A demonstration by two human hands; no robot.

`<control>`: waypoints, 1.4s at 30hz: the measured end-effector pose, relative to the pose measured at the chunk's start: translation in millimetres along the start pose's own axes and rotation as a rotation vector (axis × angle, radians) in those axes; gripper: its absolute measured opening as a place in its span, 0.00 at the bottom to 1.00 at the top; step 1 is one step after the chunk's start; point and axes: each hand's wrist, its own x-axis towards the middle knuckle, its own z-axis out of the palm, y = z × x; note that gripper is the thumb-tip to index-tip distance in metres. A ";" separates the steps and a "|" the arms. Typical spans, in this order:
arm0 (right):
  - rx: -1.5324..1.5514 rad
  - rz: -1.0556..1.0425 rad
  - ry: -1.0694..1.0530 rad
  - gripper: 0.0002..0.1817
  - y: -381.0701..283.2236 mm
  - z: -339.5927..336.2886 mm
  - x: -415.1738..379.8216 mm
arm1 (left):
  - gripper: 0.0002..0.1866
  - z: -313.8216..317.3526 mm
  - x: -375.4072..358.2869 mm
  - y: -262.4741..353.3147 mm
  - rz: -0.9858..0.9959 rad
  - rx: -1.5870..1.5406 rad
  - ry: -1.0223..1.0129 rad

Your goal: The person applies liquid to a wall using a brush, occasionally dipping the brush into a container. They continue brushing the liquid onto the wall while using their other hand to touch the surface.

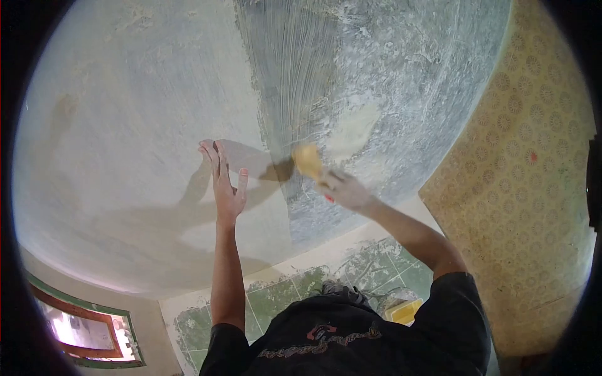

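Observation:
My right hand (345, 190) is closed around a hand tool with a broad yellowish head (307, 160), smeared by motion. A bit of red shows under my fingers. The tool's head overlaps the edge between a dark, streaked strip (291, 75) and the rougher grey patch of the wall (401, 81). To the left, my left hand (227, 188) is raised in front of the pale, smooth part of the wall (144, 94), fingers stretched upward and thumb apart, holding nothing. Shadows of my arms and hands fall across the wall.
Green floor tiles (273, 304) spattered with white run along the wall's foot. A yellow container (404, 311) sits on the floor beside my right side. On the right stands a yellowish patterned surface (520, 188); at lower left is a wood-framed window (81, 329).

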 end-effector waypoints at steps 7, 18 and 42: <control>0.411 0.441 -0.193 0.16 54.6 -106.0 51.7 | 0.41 -4.1 -0.8 -1.3 0.031 0.029 -0.011; 0.027 0.275 0.768 0.18 63.2 -201.1 86.1 | 0.43 5.5 -1.6 -4.9 0.008 0.029 0.033; -0.294 0.104 0.500 0.15 57.6 -214.9 110.7 | 0.41 5.1 -1.9 -3.7 0.025 0.052 0.047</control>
